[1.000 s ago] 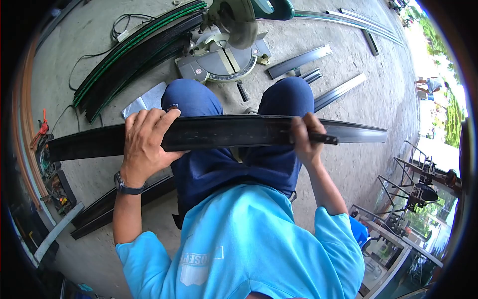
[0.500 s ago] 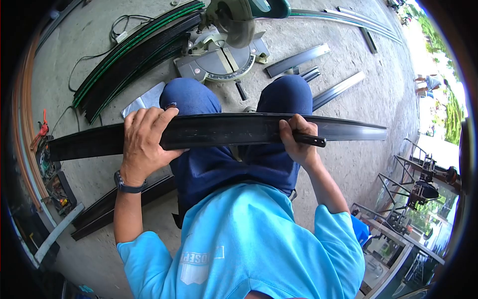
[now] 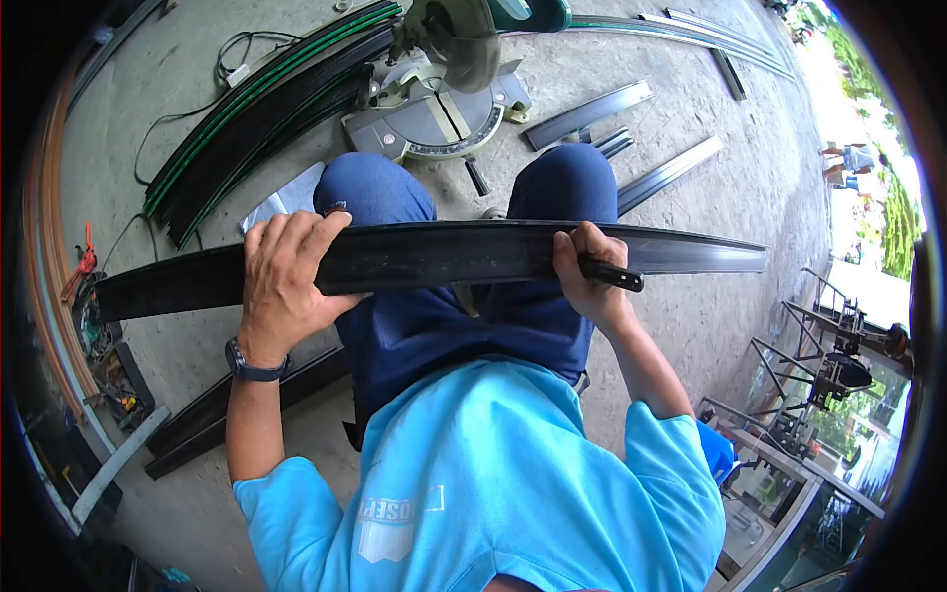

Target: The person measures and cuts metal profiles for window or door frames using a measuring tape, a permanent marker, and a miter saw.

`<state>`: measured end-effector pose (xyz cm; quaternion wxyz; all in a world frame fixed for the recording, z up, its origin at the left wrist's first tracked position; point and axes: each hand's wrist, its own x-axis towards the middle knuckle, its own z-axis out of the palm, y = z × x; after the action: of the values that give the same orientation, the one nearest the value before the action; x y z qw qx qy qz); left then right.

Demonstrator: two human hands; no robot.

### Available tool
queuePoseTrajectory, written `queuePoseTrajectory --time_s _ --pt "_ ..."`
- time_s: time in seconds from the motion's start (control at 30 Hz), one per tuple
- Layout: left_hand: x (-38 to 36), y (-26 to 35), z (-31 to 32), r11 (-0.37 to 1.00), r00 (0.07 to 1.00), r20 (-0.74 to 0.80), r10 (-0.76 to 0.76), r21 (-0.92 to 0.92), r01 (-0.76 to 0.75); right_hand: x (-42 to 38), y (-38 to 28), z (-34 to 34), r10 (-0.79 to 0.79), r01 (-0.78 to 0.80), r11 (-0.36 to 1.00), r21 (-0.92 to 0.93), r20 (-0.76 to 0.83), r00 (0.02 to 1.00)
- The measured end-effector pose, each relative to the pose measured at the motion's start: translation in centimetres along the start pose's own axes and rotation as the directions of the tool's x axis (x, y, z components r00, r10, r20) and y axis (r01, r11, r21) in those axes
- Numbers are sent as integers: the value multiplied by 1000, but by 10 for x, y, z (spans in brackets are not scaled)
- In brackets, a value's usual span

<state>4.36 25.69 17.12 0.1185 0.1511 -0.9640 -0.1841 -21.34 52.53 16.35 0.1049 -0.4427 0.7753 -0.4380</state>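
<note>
A long black metal profile point(image 3: 444, 257) lies across my thighs, just below the knees. My left hand point(image 3: 286, 281) is wrapped round its left part, fingers over the far edge and thumb along the near side. My right hand point(image 3: 597, 276) grips the profile right of the middle and also has a short black tool point(image 3: 614, 275) in its fingers, its end pointing right. What kind of tool it is I cannot make out.
A miter saw point(image 3: 449, 118) stands on the floor beyond my knees. Green-edged black profiles point(image 3: 256, 109) lie left of it, short metal pieces point(image 3: 592, 113) right. Black profiles point(image 3: 232, 409) lie behind my left arm. Metal frames point(image 3: 789, 434) stand right; a distant person point(image 3: 850, 158) is outside.
</note>
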Motion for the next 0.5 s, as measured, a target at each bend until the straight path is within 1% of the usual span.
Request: queuePoseTrajectory --time_s 0.1,0.3,0.4,0.5 --pt "1 -1 -1 1000 1000 -4 3 -1 -3 -2 2 0 -60 58 998 28 46 997" --pt "0 0 -1 1000 1000 -4 -1 -14 1 -3 5 1 31 -32 996 82 16 999" --pt "-1 0 0 1000 1000 -12 17 -3 -17 -3 1 1 -26 26 999 -23 21 999" --pt "-1 -2 2 998 998 -32 53 17 -53 -4 9 -3 -122 124 992 -22 49 991"
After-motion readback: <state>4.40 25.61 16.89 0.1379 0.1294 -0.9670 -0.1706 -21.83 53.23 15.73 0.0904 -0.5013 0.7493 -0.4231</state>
